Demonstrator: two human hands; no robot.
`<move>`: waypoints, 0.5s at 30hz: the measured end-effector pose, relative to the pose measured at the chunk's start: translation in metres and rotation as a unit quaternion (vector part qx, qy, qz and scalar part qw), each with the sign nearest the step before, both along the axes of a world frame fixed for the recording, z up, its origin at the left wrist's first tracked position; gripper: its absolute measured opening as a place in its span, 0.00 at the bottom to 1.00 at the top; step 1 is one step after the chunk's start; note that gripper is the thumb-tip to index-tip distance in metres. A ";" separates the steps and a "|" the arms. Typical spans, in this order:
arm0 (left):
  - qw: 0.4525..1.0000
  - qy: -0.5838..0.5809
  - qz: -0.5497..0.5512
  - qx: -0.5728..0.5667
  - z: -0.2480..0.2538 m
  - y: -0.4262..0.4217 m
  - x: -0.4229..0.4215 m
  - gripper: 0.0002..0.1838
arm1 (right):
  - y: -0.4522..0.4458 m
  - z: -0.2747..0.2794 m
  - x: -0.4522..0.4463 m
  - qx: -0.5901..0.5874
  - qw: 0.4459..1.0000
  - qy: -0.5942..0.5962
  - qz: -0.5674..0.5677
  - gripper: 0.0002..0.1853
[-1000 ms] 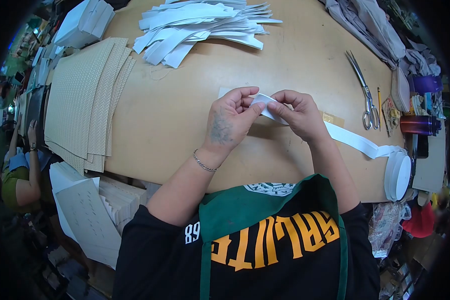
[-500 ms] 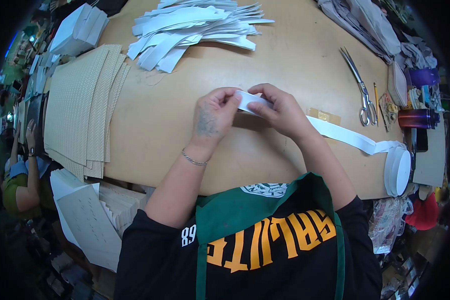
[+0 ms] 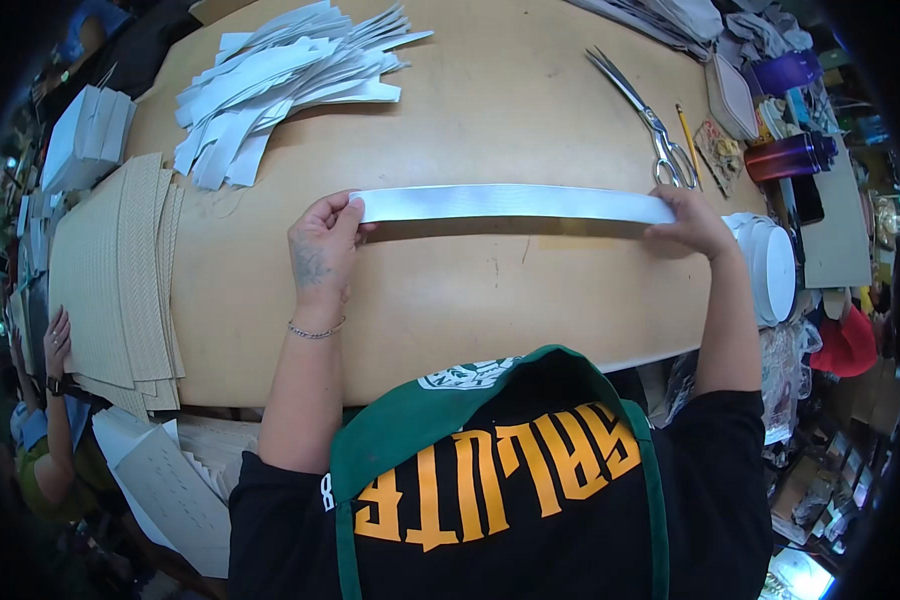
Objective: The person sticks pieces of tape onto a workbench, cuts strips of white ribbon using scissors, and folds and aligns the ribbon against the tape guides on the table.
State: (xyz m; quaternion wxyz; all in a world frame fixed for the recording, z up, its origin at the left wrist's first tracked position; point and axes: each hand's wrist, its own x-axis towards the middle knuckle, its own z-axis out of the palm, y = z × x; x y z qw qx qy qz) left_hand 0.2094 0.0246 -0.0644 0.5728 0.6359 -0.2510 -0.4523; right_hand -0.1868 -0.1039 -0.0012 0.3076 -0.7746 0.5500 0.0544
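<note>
A wide white elastic band (image 3: 510,202) with fine lengthwise ribs is stretched nearly straight above the table. My left hand (image 3: 322,242) is closed on its left end, thumb on top. At the other end, my right hand (image 3: 694,222) pinches the band, its fingertips partly hidden. Just past my right hand stands a roll of the same white band (image 3: 772,268) at the table's right edge. Beyond the band, at the upper left, lies a loose pile of cut white strips (image 3: 280,90). Large metal scissors (image 3: 648,125) lie a little beyond my right hand.
Textured beige sheets (image 3: 110,270) are stacked at the left, with white blocks (image 3: 88,138) behind them. A pencil (image 3: 688,145), a purple tumbler (image 3: 790,157) and grey cloth (image 3: 660,20) sit at the right. Another person's hand (image 3: 57,342) shows at far left.
My hands were close together on the band; now they are far apart, the right one moved rightward, and the band is drawn out between them. The view has shifted right.
</note>
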 end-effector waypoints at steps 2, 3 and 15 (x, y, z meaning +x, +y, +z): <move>1.000 -0.011 0.000 0.001 -0.003 0.002 -0.003 0.09 | -0.008 -0.009 -0.031 -0.048 0.997 0.052 -0.014 0.23; 1.000 -0.020 0.001 0.000 -0.002 0.003 -0.005 0.09 | -0.015 -0.012 -0.045 -0.043 0.997 0.058 -0.028 0.24; 1.000 -0.015 0.009 -0.023 -0.009 0.005 -0.008 0.10 | 0.059 -0.048 0.186 -0.332 0.875 -0.286 0.204 0.19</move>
